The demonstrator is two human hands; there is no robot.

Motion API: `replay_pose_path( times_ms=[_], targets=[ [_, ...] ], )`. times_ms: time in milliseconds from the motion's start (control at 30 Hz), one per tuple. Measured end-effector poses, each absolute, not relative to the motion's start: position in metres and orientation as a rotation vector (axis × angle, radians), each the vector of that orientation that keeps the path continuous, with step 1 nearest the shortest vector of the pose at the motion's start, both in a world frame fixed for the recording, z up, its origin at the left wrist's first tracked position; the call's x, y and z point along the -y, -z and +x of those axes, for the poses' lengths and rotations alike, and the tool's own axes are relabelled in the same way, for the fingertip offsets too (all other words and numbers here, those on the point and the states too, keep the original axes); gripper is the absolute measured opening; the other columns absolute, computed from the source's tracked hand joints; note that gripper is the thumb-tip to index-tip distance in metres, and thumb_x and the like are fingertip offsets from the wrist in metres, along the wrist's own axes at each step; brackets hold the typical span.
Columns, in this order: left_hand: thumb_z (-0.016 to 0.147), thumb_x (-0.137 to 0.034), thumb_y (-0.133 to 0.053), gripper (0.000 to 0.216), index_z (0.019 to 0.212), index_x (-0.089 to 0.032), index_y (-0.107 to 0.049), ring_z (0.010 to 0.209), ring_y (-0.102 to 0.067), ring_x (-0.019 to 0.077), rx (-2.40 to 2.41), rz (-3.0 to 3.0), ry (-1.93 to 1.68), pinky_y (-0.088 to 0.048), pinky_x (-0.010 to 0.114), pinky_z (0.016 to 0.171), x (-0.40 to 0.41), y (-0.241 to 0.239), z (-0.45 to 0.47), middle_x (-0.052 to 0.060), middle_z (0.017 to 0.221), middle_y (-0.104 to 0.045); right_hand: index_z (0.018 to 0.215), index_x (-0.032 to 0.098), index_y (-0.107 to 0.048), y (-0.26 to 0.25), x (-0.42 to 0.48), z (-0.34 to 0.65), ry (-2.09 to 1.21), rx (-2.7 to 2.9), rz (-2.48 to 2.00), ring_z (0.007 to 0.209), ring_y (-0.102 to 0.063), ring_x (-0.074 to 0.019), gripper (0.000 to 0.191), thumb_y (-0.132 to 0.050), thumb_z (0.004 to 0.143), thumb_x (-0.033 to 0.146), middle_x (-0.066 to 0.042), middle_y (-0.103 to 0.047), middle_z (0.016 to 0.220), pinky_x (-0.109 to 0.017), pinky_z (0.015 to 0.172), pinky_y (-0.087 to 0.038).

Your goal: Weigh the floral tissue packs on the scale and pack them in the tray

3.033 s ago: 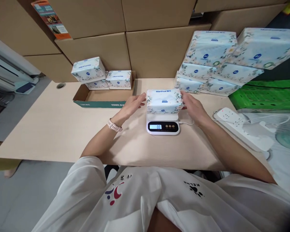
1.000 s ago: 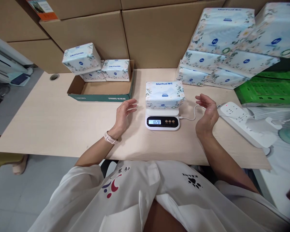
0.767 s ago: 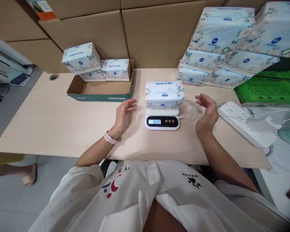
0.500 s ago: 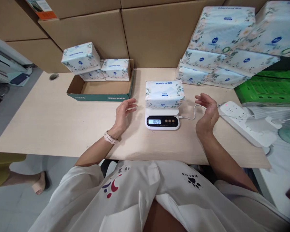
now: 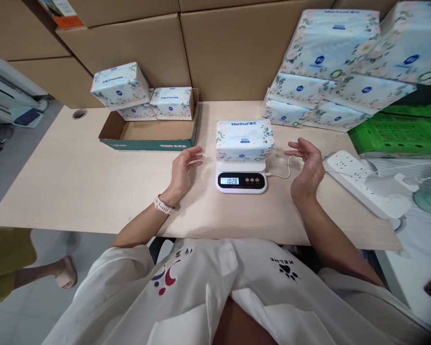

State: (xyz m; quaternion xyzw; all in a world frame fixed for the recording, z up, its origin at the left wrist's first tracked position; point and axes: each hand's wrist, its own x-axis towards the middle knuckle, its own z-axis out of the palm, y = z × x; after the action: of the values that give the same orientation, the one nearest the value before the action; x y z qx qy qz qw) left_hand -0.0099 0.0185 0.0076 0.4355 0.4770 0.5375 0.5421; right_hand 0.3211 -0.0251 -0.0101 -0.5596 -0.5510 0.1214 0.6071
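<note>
A white tissue pack (image 5: 244, 139) with a floral print lies on a small white scale (image 5: 241, 179) whose display reads 102.8. My left hand (image 5: 184, 168) rests on the table just left of the scale, fingers apart and empty. To the right of the scale my right hand (image 5: 308, 165) hovers with its fingers loosely curled and apart, holding nothing. Neither hand touches the pack.
An open shallow carton (image 5: 147, 139) at the back left holds three tissue packs (image 5: 120, 86). More packs (image 5: 330, 72) are stacked at the back right. A white power strip (image 5: 348, 170) and a green crate (image 5: 398, 134) lie to the right. Cardboard boxes (image 5: 230, 52) wall the back. Another person's leg (image 5: 39, 275) shows at lower left.
Three seconds ago both hands held the pack on the scale, which read 0.0. They have since let go and moved apart. In the last second only the other person's leg moved.
</note>
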Motion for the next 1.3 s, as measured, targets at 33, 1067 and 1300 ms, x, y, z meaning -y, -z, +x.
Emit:
replay_pose_path(
  times_ms=[33, 1067, 1300],
  targets=[
    [0.094, -0.062, -0.064, 0.046, 0.112, -0.023, -0.080, 0.112, -0.075, 0.0257, -1.134, 1.037, -1.274, -0.062, 0.042, 0.099, -0.018, -0.008, -0.010, 0.012, 0.131, -0.080, 0.143, 0.030, -0.067, 0.009, 0.026, 0.321, -0.292, 1.274, -1.299, 0.110, -0.081, -0.0313, 0.064, -0.025, 0.110, 0.066, -0.013, -0.076, 0.133, -0.066, 0.109, -0.058],
    [0.100, -0.090, -0.036, 0.089, 0.145, -0.022, -0.072, 0.169, -0.041, 0.0319, -1.048, 1.196, -1.106, -0.022, 0.053, 0.145, -0.009, -0.010, -0.003, 0.014, 0.170, -0.057, 0.165, 0.035, -0.051, -0.001, 0.030, 0.314, -0.547, 1.653, -1.516, 0.165, -0.048, -0.0339, 0.084, -0.013, 0.105, 0.081, -0.009, -0.064, 0.165, -0.072, 0.141, -0.011],
    [0.105, -0.086, -0.031, 0.088, 0.157, -0.024, -0.063, 0.172, -0.034, 0.0298, -1.068, 1.316, -1.074, -0.017, 0.052, 0.145, -0.012, -0.015, -0.006, 0.012, 0.178, -0.047, 0.173, 0.033, -0.035, -0.004, 0.028, 0.306, -0.564, 1.634, -1.544, 0.164, -0.049, -0.0348, 0.087, -0.017, 0.104, 0.083, -0.014, -0.059, 0.169, -0.074, 0.140, -0.004]
  ],
)
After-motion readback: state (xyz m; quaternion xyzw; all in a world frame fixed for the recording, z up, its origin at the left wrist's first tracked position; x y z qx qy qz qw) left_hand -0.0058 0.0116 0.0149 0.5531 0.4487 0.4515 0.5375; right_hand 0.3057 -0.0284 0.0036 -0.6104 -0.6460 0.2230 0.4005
